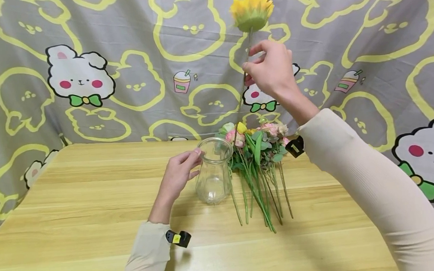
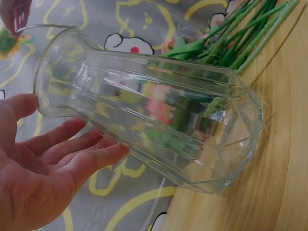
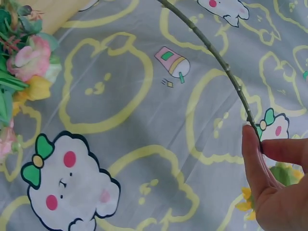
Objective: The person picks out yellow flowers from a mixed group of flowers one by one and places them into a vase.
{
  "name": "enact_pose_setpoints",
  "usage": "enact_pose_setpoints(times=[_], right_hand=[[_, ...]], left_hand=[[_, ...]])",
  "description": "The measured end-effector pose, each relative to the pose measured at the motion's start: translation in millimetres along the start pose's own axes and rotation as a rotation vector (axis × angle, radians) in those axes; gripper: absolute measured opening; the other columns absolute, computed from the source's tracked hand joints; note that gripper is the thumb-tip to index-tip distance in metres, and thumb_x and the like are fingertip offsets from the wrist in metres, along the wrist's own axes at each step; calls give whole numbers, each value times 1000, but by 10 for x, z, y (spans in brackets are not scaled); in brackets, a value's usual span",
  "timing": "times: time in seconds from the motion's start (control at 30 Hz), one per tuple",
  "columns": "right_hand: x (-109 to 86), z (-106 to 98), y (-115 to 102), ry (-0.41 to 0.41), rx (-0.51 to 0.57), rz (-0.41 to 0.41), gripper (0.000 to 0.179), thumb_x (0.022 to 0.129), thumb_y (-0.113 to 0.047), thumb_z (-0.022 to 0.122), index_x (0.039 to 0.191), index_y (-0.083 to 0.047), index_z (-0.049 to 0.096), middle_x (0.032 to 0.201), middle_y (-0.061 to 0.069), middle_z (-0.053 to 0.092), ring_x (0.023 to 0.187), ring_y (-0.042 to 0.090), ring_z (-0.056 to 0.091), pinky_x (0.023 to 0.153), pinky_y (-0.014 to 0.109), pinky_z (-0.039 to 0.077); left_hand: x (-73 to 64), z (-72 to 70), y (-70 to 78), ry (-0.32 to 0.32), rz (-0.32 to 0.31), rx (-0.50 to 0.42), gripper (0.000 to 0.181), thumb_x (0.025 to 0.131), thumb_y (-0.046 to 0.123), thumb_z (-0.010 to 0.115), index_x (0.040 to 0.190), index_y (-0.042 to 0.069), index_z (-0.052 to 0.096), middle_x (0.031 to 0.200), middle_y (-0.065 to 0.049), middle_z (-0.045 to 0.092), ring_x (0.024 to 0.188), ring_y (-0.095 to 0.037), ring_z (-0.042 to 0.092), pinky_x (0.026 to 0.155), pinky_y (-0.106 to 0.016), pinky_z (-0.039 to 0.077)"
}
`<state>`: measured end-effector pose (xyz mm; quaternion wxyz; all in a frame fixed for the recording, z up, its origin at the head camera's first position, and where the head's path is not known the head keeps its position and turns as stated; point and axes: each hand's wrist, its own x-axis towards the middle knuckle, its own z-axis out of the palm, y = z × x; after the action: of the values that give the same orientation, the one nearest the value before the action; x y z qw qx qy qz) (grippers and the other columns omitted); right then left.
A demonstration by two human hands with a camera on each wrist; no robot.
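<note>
My right hand (image 1: 271, 66) pinches the thin stem (image 3: 211, 48) of a yellow sunflower (image 1: 252, 12) between thumb and fingers, high above the table. The bloom is at the top and the stem slants down past the vase's right side; whether its lower end is inside the mouth I cannot tell. A clear glass vase (image 1: 213, 179) stands upright on the table. My left hand (image 2: 53, 168) touches the vase's rim and side with fairly straight, spread fingers. Through the glass in the left wrist view, blurred pink and green show.
Right beside the vase lies a bunch of flowers (image 1: 258, 149), pink, yellow and white, its green stems (image 1: 259, 200) pointing toward me. They rest on a wooden table (image 1: 74, 229). Behind the table hangs a grey patterned cloth (image 1: 126, 31).
</note>
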<state>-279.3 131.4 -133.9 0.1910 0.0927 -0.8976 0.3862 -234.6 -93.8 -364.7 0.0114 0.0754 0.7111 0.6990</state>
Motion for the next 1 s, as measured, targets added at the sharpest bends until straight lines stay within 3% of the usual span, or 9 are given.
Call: enact_pose_setpoints(times=[0.07,0.13,0.17,0.2,0.27,0.33,0.63,0.8,1.0], right_hand=[[9,-8,-27,23,-3,-16,35,98,-17,63,132,-8,60,100,11,79,65,7,74,119,13,23],[6,15,-46,30,-3,-20,35,98,-17,61,132,-8,59,98,10,79,67,8,74,104,16,44],[0,35,-48,28,-2,-23,34,98,-17,61,131,-8,59,98,10,79,68,8,74,101,16,47],[-9,60,-48,25,-1,-23,34,99,-17,61,131,-8,58,98,10,79,68,9,74,89,19,54],[-28,128,-29,13,12,-31,33,99,-14,60,131,-6,57,100,12,79,68,11,74,64,22,59],[-49,208,7,-2,17,-45,32,98,-11,61,129,-4,57,101,13,78,67,13,74,54,25,58],[-175,526,186,-42,44,-115,29,95,-5,62,123,1,60,94,18,77,67,24,75,54,23,57],[-275,702,293,-84,65,-128,28,95,-3,63,123,1,60,94,20,77,71,31,76,56,27,60],[-411,901,402,-152,78,-123,29,96,-3,62,124,0,60,96,20,77,72,32,76,50,26,55]], left_hand=[[1,-2,2,-1,1,1,54,103,48,56,128,2,67,137,-14,61,131,-29,59,103,-43,56],[0,-7,1,-2,6,5,54,103,49,56,128,2,67,137,-15,61,132,-29,58,103,-43,55],[0,-9,1,-3,8,7,54,103,49,56,128,2,67,138,-15,61,132,-29,58,103,-43,55],[0,-10,0,-3,10,7,54,103,49,56,128,2,67,138,-15,61,132,-29,58,103,-43,55],[1,-11,0,-5,12,10,54,103,49,56,129,2,67,138,-14,61,132,-29,58,103,-44,55],[3,-10,-3,-6,13,13,55,103,49,56,129,2,67,138,-14,61,132,-29,58,103,-44,55],[19,5,-5,-2,14,3,54,103,48,56,128,1,67,137,-14,62,131,-29,59,102,-42,56],[21,12,-2,4,14,1,54,103,47,57,127,1,67,135,-15,63,130,-30,59,101,-41,56],[26,13,-6,12,8,-1,53,102,48,57,126,2,68,134,-15,63,129,-29,60,101,-42,57]])
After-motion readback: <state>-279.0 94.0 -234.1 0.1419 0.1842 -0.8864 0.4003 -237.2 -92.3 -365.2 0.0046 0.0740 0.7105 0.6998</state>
